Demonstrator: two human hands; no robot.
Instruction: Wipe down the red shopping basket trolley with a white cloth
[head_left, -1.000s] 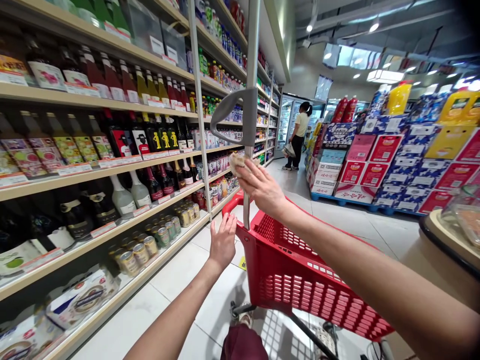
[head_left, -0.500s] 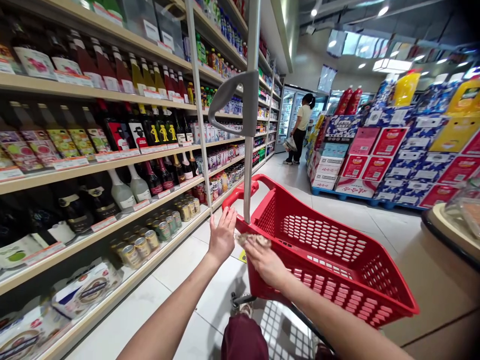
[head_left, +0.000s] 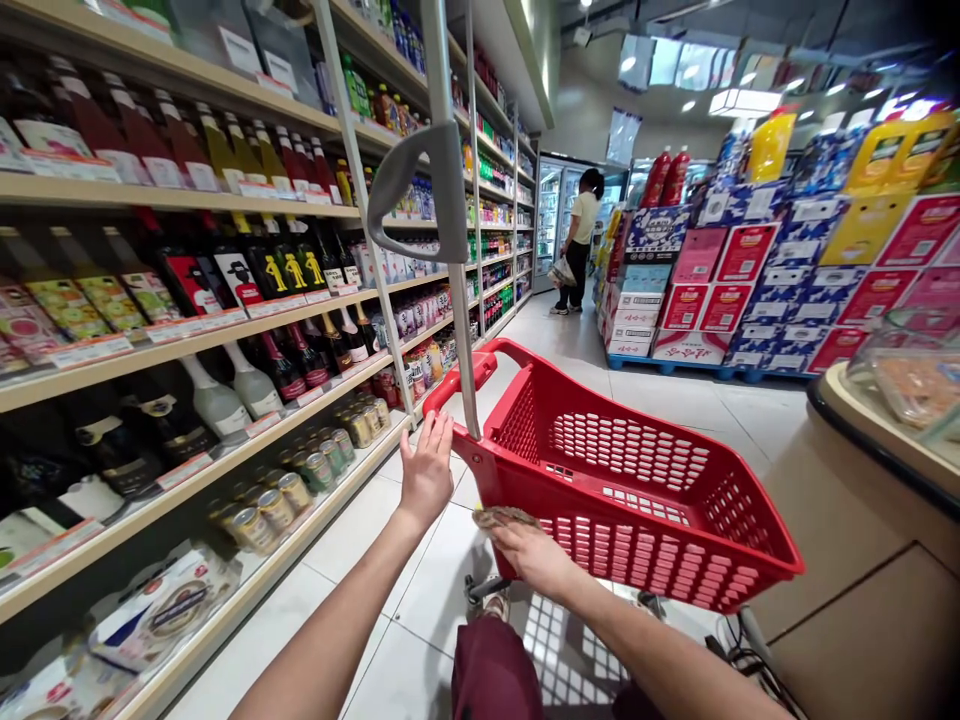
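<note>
A red plastic shopping basket cart [head_left: 645, 505] stands on the tiled floor in front of me, with a grey pull handle [head_left: 442, 190] rising from its near corner. My left hand [head_left: 426, 470] rests against the near left corner of the basket, fingers extended and together. My right hand [head_left: 529, 548] presses a small crumpled brownish cloth [head_left: 501, 517] against the basket's near outer wall, fingers closed over it.
Shelves of bottles [head_left: 247, 260] and cans [head_left: 300, 480] run along the left. Stacked red and blue cartons [head_left: 750, 290] stand at the right. A counter edge [head_left: 862, 440] is near right. A person [head_left: 576, 245] stands far down the aisle by the fridges.
My right hand with the cloth has moved down from the grey handle pole to the basket's rim and then lower onto its outer wall. The left hand has stayed on the corner.
</note>
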